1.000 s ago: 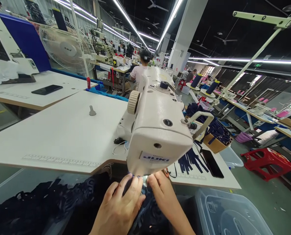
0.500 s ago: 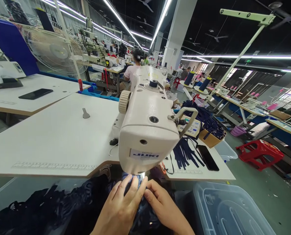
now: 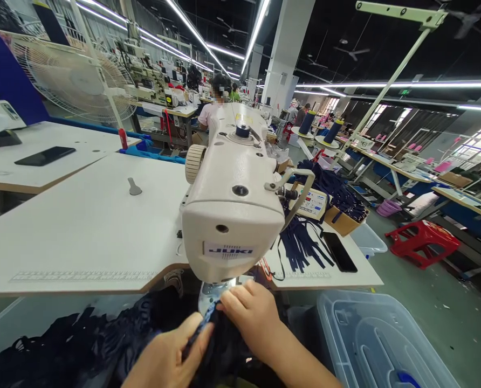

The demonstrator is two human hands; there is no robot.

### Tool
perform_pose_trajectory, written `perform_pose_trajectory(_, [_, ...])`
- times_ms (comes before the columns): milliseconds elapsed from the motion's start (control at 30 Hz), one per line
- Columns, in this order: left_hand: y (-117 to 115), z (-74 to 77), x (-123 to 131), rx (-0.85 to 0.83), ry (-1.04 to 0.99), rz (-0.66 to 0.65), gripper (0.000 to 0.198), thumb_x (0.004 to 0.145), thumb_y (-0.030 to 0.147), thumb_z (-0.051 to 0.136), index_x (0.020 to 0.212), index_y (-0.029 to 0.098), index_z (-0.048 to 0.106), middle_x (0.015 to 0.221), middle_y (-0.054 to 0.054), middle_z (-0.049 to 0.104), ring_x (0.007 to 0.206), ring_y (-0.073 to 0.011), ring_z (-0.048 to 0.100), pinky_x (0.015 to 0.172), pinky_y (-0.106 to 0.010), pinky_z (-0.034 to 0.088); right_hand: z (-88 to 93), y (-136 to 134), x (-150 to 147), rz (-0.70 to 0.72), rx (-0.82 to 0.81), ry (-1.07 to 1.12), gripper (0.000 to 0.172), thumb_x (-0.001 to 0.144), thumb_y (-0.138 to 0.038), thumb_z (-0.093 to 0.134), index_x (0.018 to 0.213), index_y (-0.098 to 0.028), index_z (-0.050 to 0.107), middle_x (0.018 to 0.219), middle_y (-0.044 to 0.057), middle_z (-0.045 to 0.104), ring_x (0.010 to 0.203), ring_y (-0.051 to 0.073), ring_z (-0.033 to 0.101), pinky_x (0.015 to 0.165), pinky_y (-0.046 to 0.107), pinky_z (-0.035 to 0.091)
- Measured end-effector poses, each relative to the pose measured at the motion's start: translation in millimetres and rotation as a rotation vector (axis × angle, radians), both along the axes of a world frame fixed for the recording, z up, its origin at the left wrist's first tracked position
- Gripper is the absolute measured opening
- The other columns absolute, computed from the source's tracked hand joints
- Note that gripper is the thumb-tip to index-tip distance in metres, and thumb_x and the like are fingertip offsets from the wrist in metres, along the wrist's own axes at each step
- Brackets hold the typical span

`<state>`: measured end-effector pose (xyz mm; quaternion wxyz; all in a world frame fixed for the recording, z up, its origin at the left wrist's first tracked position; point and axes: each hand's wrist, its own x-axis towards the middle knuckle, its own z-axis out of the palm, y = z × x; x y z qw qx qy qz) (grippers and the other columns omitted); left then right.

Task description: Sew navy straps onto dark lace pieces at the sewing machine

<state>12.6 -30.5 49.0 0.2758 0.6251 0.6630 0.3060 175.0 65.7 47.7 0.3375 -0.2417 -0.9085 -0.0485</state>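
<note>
– Where the fingers meet the cloth, what is their state?
– Left hand (image 3: pixel 165 358): thumb and fingers (image 3: pixel 186 326) are pinched on a fold of the navy fabric (image 3: pixel 82 345), just in front of the JUKI sewing machine (image 3: pixel 232 215). Right hand (image 3: pixel 251 315): the fingers are bent, with the tips pressed down on the same fabric directly below the machine head, beside the needle plate (image 3: pixel 208 293). Whether they grip it cannot be determined.
– Where is the fabric?
– It is bunched in front of the machine, below the table (image 3: pixel 82 226) edge, and spreads out to the machine's left.
– What lies further out?
– Right of the machine, on the table: control panel (image 3: pixel 314 203), navy strips (image 3: pixel 301 245) and black phone (image 3: pixel 339 252). Lower right: clear plastic bin (image 3: pixel 378 345). Beyond that: red stool (image 3: pixel 422 242). Behind the machine: a seated person (image 3: pixel 208 110). Behind it to the left: a fan (image 3: pixel 74 81).
</note>
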Motion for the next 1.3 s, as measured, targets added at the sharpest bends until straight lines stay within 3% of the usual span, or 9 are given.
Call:
perform_pose_trajectory(100, [5.7, -12.9, -10.8, 0.505, 0.416, 0.212, 0.035, 0.089, 0.049, 0.045, 0.105, 0.024, 0.063, 0.095, -0.003, 0.069, 0.087, -0.0182, 0.065, 0.075, -0.026, 0.049, -9.8, 3.3, -8.9, -0.145, -0.051, 0.04, 0.017, 0.093, -0.031, 0.054, 0.079, -0.024, 0.061, 0.064, -0.001, 0.057, 0.058, 0.014, 0.046, 0.051, 0.029, 0.028])
perform_pose_trajectory(167, [8.9, -16.5, -10.8, 0.739, 0.52, 0.141, 0.032, 0.092, 0.037, 0.043, 0.118, 0.025, 0.059, 0.114, -0.004, 0.067, 0.107, -0.0185, 0.059, 0.097, -0.031, 0.039, -12.0, 2.4, -7.6, -0.188, -0.129, 0.053, 0.022, 0.093, -0.032, 0.052, 0.076, -0.024, 0.062, 0.064, 0.0, 0.056, 0.058, 0.014, 0.047, 0.051, 0.027, 0.029])
perform_pose_trajectory(233, [11.2, -17.5, -5.6, 0.809, 0.523, 0.011, 0.035, 0.094, 0.023, 0.038, 0.124, 0.027, 0.056, 0.12, 0.0, 0.065, 0.115, -0.0148, 0.055, 0.106, -0.031, 0.03, -12.3, 1.2, -2.7, -0.154, -0.272, 0.092, 0.021, 0.095, -0.032, 0.049, 0.083, -0.025, 0.065, 0.069, 0.001, 0.059, 0.063, 0.014, 0.052, 0.055, 0.026, 0.034])
perform_pose_trajectory(300, [12.6, -17.7, 1.2, 0.791, 0.509, -0.067, 0.039, 0.094, 0.018, 0.037, 0.127, 0.028, 0.054, 0.122, 0.002, 0.065, 0.118, -0.0126, 0.053, 0.106, -0.029, 0.026, -13.1, 1.2, 2.7, -0.054, -0.492, 0.171, 0.018, 0.096, -0.029, 0.047, 0.098, -0.026, 0.064, 0.08, 0.001, 0.063, 0.073, 0.015, 0.058, 0.065, 0.024, 0.041])
perform_pose_trajectory(367, [13.8, -17.7, 7.3, 0.745, 0.52, -0.049, 0.037, 0.094, 0.021, 0.038, 0.127, 0.029, 0.054, 0.122, 0.003, 0.065, 0.117, -0.0126, 0.053, 0.103, -0.03, 0.026, -15.4, 2.3, 5.8, 0.003, -0.724, 0.295, 0.014, 0.095, -0.027, 0.047, 0.103, -0.025, 0.059, 0.085, 0.0, 0.064, 0.078, 0.013, 0.06, 0.071, 0.023, 0.044])
perform_pose_trajectory(467, [15.9, -17.1, 14.2, 0.712, 0.542, 0.04, 0.035, 0.096, 0.026, 0.038, 0.125, 0.033, 0.054, 0.119, 0.005, 0.066, 0.111, -0.0138, 0.057, 0.097, -0.033, 0.027, -18.9, 4.9, 4.3, -0.076, -0.914, 0.434, 0.006, 0.09, -0.026, 0.052, 0.094, -0.021, 0.052, 0.08, -0.001, 0.061, 0.074, 0.013, 0.059, 0.07, 0.023, 0.045])
perform_pose_trajectory(800, [17.8, -17.7, 27.6, 0.645, 0.586, 0.15, 0.033, 0.096, 0.025, 0.04, 0.125, 0.03, 0.055, 0.12, 0.006, 0.066, 0.109, -0.0187, 0.058, 0.092, -0.039, 0.03, -14.3, 11.9, -6.7, -0.157, -0.909, 0.426, 0.006, 0.087, -0.023, 0.046, 0.092, -0.02, 0.05, 0.078, -0.001, 0.061, 0.073, 0.015, 0.059, 0.069, 0.027, 0.043])
perform_pose_trajectory(1000, [20.7, -7.8, 18.0, 0.722, 0.842, 0.013, 0.033, 0.09, 0.022, 0.049, 0.122, 0.023, 0.058, 0.119, 0.005, 0.066, 0.104, -0.0171, 0.059, 0.086, -0.036, 0.032, -12.8, 13.1, -6.8, -0.16, -0.868, 0.419, 0.004, 0.086, -0.02, 0.046, 0.089, -0.021, 0.048, 0.078, -0.001, 0.061, 0.072, 0.015, 0.059, 0.069, 0.026, 0.043])
perform_pose_trajectory(1300, [19.4, -6.4, 12.1, 0.722, 0.958, -0.045, 0.032, 0.09, 0.024, 0.047, 0.119, 0.022, 0.06, 0.12, 0.003, 0.065, 0.104, -0.021, 0.057, 0.085, -0.037, 0.035, -18.5, 22.4, 20.0, -0.106, -0.857, 0.296, 0.012, 0.09, -0.029, 0.054, 0.083, -0.02, 0.058, 0.082, 0.0, 0.062, 0.08, 0.015, 0.057, 0.073, 0.025, 0.041])
